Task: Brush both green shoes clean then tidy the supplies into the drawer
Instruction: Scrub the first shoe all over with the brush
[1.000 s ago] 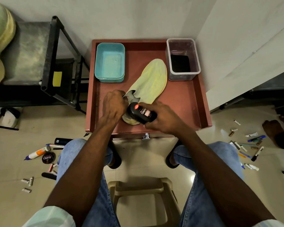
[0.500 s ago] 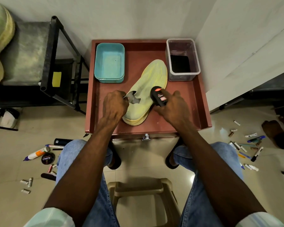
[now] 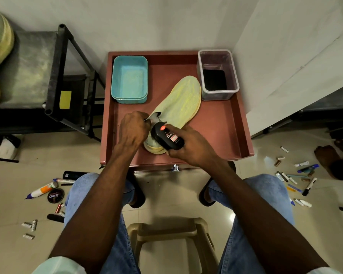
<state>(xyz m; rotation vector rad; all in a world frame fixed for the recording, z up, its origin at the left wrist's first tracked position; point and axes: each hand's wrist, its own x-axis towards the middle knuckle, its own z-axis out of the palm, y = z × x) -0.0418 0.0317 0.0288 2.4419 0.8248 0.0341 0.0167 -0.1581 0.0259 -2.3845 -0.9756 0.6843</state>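
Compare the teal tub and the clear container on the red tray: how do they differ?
The teal tub is opaque and shows nothing inside; the clear container is see-through, with something black at its bottom. The tub sits in the tray's far left corner, the container in its far right. Both are rectangular, lidless and upright.
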